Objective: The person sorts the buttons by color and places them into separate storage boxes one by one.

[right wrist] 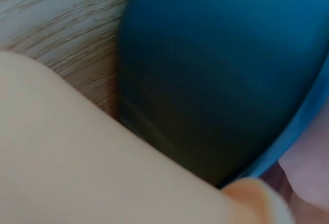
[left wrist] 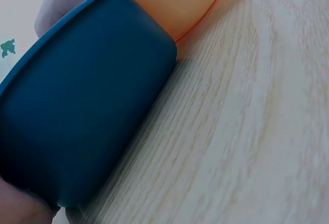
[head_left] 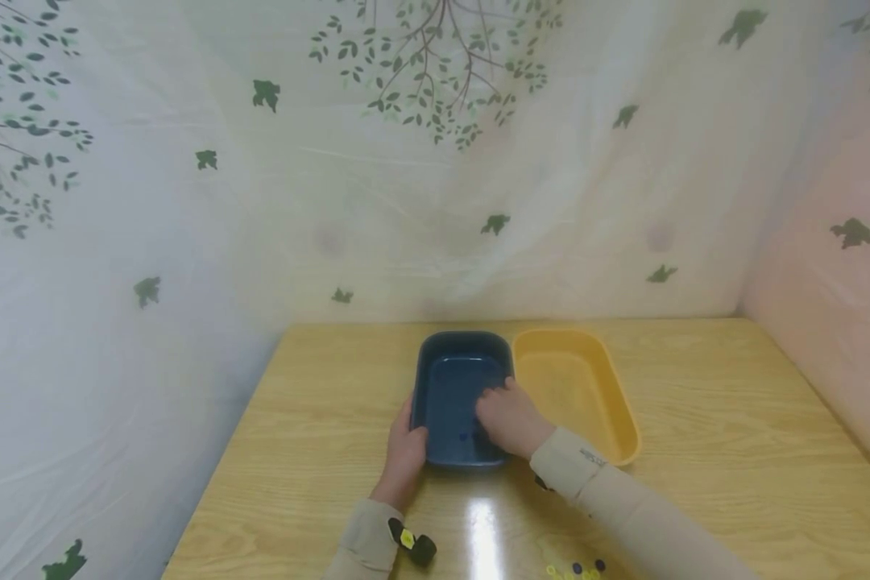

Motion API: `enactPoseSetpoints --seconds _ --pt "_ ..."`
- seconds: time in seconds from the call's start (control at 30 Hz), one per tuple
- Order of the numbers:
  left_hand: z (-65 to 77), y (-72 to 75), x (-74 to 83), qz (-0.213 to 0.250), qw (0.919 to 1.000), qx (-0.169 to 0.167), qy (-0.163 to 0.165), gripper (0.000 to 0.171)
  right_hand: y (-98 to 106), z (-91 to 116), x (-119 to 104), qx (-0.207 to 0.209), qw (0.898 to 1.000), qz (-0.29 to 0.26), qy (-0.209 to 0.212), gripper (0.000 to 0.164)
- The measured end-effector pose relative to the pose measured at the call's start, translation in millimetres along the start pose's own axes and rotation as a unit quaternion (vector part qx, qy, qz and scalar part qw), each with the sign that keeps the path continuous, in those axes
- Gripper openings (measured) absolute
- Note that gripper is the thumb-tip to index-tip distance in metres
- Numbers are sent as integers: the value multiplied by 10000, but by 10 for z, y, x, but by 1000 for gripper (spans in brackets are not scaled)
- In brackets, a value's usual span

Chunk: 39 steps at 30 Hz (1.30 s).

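A dark blue tray (head_left: 455, 403) stands on the wooden table, its outer wall filling much of both wrist views. My left hand (head_left: 404, 455) grips its left side, with the thumb over the rim. Over the tray's right side, my right hand (head_left: 511, 419) reaches in with bent fingers; the fingertips are hidden, so whether they pinch anything does not show. A small dark round piece (head_left: 463, 437) lies on the tray's floor near the right hand. A yellow tray (head_left: 619, 403) sits close along the blue tray's right, partly behind the right forearm.
Several small yellow and dark blue rings or buttons (head_left: 577, 569) lie at the table's front edge, beside the right sleeve. The wooden table (head_left: 703, 411) extends to both sides. A pale sheet with leaf prints (head_left: 406, 217) hangs behind it.
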<state>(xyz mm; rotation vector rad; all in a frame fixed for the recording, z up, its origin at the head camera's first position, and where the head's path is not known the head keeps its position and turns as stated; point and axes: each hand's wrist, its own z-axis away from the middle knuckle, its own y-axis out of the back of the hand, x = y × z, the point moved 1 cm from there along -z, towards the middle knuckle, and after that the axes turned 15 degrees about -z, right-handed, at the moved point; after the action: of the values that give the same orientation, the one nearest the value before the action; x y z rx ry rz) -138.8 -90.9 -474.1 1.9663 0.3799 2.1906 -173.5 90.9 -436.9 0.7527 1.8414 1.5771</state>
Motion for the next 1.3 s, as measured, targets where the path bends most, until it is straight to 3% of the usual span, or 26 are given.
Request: enactPoseSetpoints --seconds 0.1,0.27,1.3 --pt "7 10 19 57 10000 -68 32 70 3 1 -6 31 10000 41 13 15" --pt "-67 -33 -144 108 9999 -35 121 71 5 2 -11 19 10000 2 -8 14" --pt "-49 -38 -131 226 9997 -119 23 73 38 -21 -16 -85 9999 -34 -76 11"
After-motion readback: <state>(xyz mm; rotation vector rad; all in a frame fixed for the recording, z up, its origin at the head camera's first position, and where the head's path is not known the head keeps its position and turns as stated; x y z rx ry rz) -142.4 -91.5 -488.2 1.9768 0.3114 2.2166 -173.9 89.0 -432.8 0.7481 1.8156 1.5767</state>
